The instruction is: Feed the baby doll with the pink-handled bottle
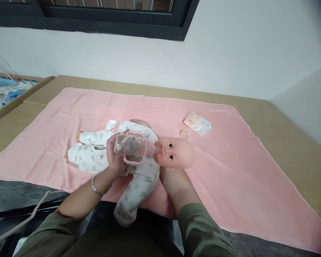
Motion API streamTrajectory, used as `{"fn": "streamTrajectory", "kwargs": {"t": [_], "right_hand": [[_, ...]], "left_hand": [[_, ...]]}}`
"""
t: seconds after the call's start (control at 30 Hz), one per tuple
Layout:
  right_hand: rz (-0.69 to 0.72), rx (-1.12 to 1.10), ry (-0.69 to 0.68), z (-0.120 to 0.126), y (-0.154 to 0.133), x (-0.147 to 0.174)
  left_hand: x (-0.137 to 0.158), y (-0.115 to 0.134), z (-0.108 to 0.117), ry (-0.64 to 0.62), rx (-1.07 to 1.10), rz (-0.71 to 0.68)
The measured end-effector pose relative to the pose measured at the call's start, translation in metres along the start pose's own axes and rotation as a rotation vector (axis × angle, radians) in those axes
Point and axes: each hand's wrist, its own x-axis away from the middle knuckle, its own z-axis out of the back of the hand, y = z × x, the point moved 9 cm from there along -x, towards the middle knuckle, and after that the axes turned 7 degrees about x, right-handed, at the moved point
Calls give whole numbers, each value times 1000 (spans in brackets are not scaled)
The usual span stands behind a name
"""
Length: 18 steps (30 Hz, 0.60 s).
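Note:
A baby doll [176, 152] in white printed clothes lies on its back, its head to the right. My left hand [115, 156] is closed round the base of a clear baby bottle [132, 146] with pink handles. The bottle is tilted nearly level over the doll's chest, its teat at the doll's mouth. My right forearm passes under the doll's neck. Only part of my right hand [141, 122] shows, its fingers curled about the doll's far shoulder and upper arm; the palm is hidden behind the doll.
A pink blanket [230, 171] covers much of the wooden table [296, 157]. Beyond the doll lie a small white packet [111, 124], a soft printed pack [197, 123] and a small clear piece [185, 134]. A wooden-edged bin [24, 96] with cloths stands at the left, below a dark-framed window.

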Motion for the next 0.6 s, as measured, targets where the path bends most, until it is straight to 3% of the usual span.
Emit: {"fn": "streamTrajectory", "kwargs": {"t": [0.13,0.3,0.43,0.6], "right_hand": [[-70,-42,-13,-3,0,8],[20,-4,31,1,-2,4],[-77,-60,14,-2,5,7],[-75,-108,19,-3,2,12]], "left_hand": [[0,1,0,-5,-25,-10],[-1,4,-1,-9,-35,-30],[-2,5,-1,-4,-37,-28],[-4,6,-4,-6,-48,-42]]}}
